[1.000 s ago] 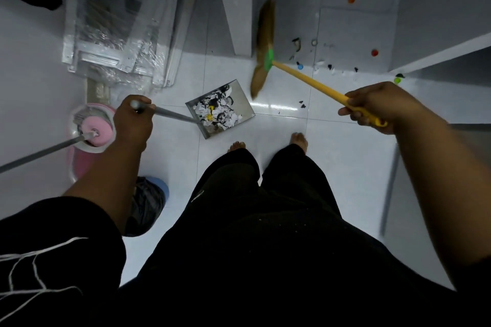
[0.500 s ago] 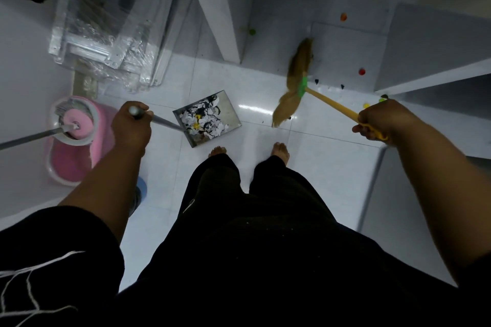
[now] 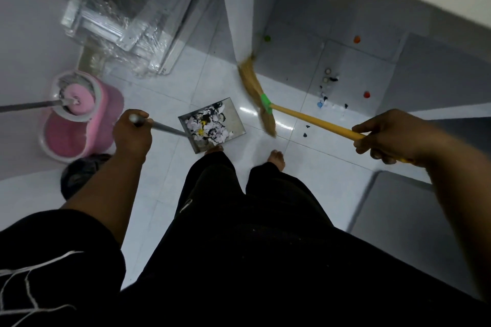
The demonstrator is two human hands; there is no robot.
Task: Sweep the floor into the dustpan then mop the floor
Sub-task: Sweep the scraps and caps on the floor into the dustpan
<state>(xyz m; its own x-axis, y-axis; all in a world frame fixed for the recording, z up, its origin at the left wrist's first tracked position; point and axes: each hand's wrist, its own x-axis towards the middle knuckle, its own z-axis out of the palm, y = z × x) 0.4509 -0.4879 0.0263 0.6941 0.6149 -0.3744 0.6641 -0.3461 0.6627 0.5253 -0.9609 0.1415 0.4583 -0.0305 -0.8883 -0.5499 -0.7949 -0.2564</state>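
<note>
At the left, the mop (image 3: pixel 29 105) is seen in the pink bucket (image 3: pixel 105 125). The dustpan's thin handle (image 3: pixel 167 129) is gripped by the left hand (image 3: pixel 132 137); the dustpan (image 3: pixel 237 118), filled with paper scraps (image 3: pixel 210 126), is held low just beside the foot (image 3: pixel 214 148). The broom (image 3: pixel 259 98), judged light with soft bristles (image 3: pixel 251 79), is clamped at its stiff yellow handle (image 3: pixel 313 121) by the right hand (image 3: pixel 385 137). Loose scraps (image 3: pixel 325 94) are seen beyond.

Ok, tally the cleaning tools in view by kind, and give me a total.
straw broom with yellow handle: 1
metal dustpan with long handle: 1
pink-headed mop with grey pole: 1
pink plastic mop bucket: 1
Total: 4
</note>
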